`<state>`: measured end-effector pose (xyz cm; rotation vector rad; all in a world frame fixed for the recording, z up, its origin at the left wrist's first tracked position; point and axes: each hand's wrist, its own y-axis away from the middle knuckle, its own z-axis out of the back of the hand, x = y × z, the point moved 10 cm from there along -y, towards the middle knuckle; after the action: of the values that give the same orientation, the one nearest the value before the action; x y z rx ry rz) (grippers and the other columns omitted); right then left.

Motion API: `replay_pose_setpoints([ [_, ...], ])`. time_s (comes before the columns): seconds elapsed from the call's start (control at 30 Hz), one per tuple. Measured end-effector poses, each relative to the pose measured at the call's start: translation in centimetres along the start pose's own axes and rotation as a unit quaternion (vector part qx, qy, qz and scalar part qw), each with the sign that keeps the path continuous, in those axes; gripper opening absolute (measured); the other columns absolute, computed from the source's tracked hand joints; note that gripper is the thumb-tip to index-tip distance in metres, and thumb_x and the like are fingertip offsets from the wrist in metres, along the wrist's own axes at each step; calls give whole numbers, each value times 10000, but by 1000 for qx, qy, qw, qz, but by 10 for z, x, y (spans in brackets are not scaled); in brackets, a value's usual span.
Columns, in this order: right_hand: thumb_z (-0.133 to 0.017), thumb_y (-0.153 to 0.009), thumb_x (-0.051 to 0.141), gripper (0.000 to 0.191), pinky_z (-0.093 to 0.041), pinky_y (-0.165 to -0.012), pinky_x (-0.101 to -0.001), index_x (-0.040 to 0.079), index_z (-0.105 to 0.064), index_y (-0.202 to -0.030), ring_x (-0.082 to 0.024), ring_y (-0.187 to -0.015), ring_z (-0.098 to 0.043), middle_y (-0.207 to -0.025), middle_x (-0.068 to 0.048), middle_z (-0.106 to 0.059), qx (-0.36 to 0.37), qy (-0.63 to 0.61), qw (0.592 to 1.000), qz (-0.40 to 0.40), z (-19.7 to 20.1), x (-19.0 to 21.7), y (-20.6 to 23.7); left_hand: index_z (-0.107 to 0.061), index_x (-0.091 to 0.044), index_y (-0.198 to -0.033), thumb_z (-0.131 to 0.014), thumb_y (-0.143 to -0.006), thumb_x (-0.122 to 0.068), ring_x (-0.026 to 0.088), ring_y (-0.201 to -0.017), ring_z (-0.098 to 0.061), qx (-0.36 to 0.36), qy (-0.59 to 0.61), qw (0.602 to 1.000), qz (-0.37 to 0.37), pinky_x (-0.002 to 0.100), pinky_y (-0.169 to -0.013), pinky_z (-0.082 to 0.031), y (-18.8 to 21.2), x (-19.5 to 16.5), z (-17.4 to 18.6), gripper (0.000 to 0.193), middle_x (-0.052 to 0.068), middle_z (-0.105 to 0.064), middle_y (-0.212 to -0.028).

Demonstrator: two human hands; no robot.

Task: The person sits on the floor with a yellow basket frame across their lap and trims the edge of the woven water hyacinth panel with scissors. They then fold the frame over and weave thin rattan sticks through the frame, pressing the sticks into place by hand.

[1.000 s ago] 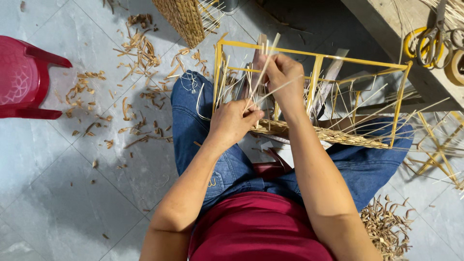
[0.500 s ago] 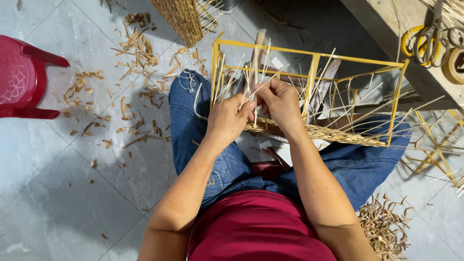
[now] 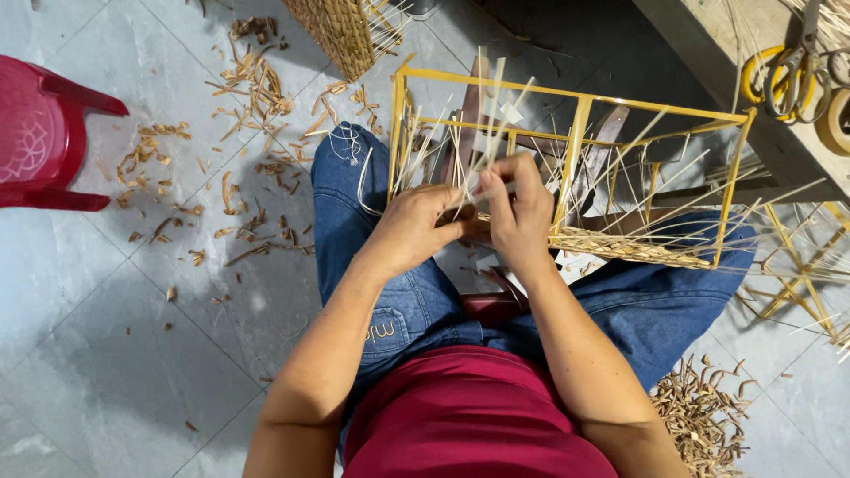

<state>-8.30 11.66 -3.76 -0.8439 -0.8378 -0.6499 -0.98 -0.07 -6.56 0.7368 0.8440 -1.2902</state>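
A yellow wire basket frame (image 3: 575,150) lies across my lap, with a band of woven straw along its near edge (image 3: 629,248) and many thin pale reed strands (image 3: 496,97) sticking up from it. My left hand (image 3: 412,228) and my right hand (image 3: 518,208) meet at the frame's near left part. Both pinch the same bunch of reed strands between fingers and thumb. I sit in blue jeans and a red shirt.
A red plastic chair (image 3: 40,133) stands at the left. Brown straw scraps (image 3: 239,88) litter the grey tiled floor, with a heap (image 3: 699,416) at lower right. A woven basket (image 3: 341,31) sits at the top. Scissors and tape rolls (image 3: 797,75) lie on a bench at upper right.
My right hand came down from the upright strands towards my left hand. Both hands now sit close together at the frame's near left part, gripping the reeds.
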Motion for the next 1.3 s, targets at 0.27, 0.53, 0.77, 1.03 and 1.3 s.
replay_pose_setpoints([
  [0.27, -606, -1054, 19, 69, -507, -664, -277, 14, -547, -1017, -162, -711, -646, -861, -106, -657, -29, -32, 998, 50, 6, 17, 24, -661, -56, -977, -650, -774, -33, 320, -896, -674, -70, -68, 986, -134, 441, -790, -543, 14, -16, 0, 205, 89, -700, -927],
  [0.53, -623, -1037, -27, 117, -530, -702, -293, 11, -513, -1023, -194, -767, -657, -879, -131, -667, -33, -51, 993, 100, 10, 32, 37, -674, -67, -997, -634, -771, 15, 324, -796, -640, -97, -66, 975, -187, 455, -744, -525, 22, -22, 1, 244, 98, -652, -816],
  [0.77, -597, -1057, -9, 91, -515, -669, -281, 7, -517, -1016, -168, -737, -650, -879, -121, -669, -31, -40, 994, 97, 14, 42, 34, -654, -91, -987, -664, -855, -28, 318, -848, -687, -103, -28, 975, -193, 427, -771, -555, 25, -29, 6, 147, 90, -690, -878],
  [1.03, -660, -1012, 123, 130, -396, -463, -215, 50, -599, -924, -55, -525, -532, -702, -18, -652, -3, -179, 942, -283, -15, -78, -19, -693, -138, -925, -728, -879, -303, 221, -660, -732, -70, 15, 992, 101, 380, -594, -538, -3, 5, -4, 175, 28, -745, -741],
  [1.3, -667, -1020, 120, 157, -435, -483, -204, 47, -590, -905, -44, -554, -573, -694, -5, -659, 1, -153, 960, -234, -22, -64, -29, -725, -156, -938, -718, -858, -323, 270, -690, -715, -91, -65, 979, 172, 412, -627, -538, -9, 22, -2, 185, 68, -728, -708],
])
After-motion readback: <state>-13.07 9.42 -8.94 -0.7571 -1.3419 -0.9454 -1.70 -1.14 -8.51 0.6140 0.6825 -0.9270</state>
